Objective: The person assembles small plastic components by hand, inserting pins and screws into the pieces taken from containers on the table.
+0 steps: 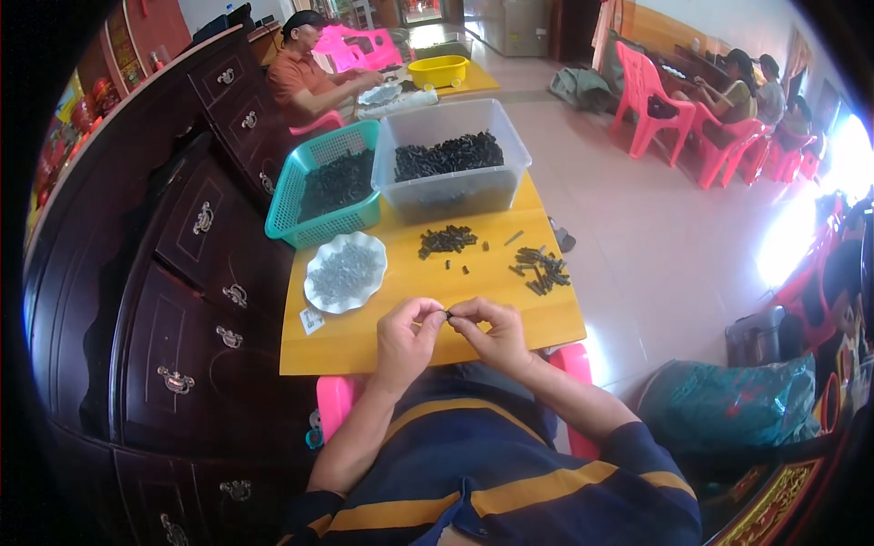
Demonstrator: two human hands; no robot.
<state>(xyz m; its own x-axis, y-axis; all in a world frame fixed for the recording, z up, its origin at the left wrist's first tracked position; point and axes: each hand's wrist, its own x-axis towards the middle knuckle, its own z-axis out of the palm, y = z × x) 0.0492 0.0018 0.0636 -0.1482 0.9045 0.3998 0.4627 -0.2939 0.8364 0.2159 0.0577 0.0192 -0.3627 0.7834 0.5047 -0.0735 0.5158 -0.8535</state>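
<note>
Over the near edge of the wooden table (410, 350), my left hand (405, 338) and my right hand (492, 333) meet fingertip to fingertip. Both pinch a small black piece (446, 315), mostly covered by the fingers. Just beyond them are a few single black bits and a pile of short black pieces (447, 241). A looser pile of longer dark tube-like pieces (539, 269) lies at the table's right edge. Left of my hands, a white wavy-rimmed plate (314, 289) holds many small clear pieces (346, 272).
A teal perforated basket (282, 211) and a clear plastic bin (451, 196), both with black pieces, stand at the table's far side. Dark drawers (196, 300) line the left. Another person (305, 77) sits working beyond. Pink chairs (651, 105) and a teal bag (728, 405) are at right.
</note>
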